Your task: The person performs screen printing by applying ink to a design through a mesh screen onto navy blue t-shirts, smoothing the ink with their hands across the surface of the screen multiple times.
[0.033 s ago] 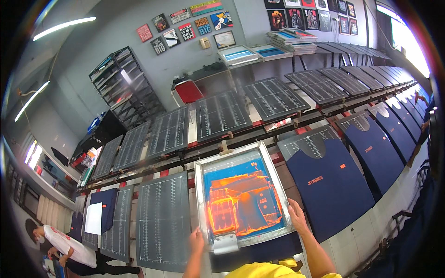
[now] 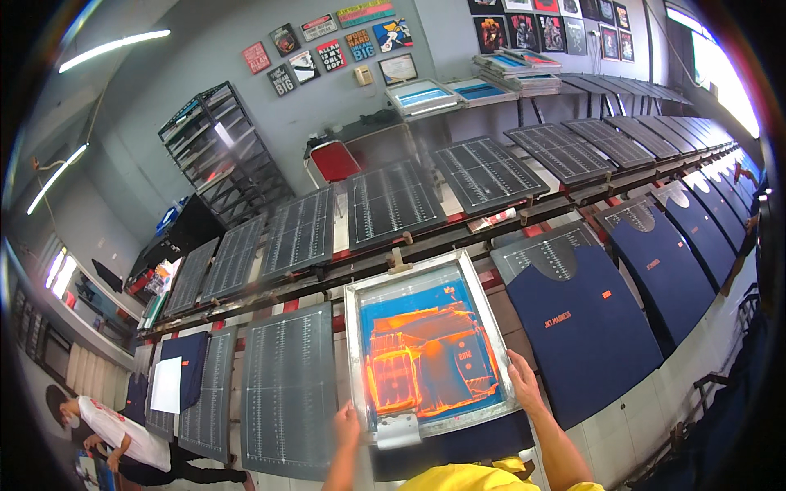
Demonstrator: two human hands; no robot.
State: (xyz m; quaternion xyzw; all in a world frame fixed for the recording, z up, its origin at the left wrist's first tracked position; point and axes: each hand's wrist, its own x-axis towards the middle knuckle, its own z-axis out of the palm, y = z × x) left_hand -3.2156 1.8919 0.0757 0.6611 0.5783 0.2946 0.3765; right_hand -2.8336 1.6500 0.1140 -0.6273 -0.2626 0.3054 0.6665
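Observation:
A silver-edged screen printing frame [image 2: 490, 327] lies over a board in front of me. Its blue mesh [image 2: 379, 307] is smeared with bright orange ink. My right hand [image 2: 526, 383] grips the near part of the frame's right rail. At the near left corner my left hand [image 2: 347, 424], slightly blurred, is closed on the rail. A bent light-grey plate [image 2: 399, 430] sits on the frame's near edge beside that hand. Navy fabric [image 2: 471, 448] shows under the near side of the frame.
To the right, navy shirt panels [image 2: 585, 327] with small orange prints lie on boards. A dark gridded board [image 2: 288, 393] stands left of the frame. Behind runs a metal rail [image 2: 319, 288] with another row of boards [image 2: 393, 204]. A person [image 2: 127, 438] stands at the far left.

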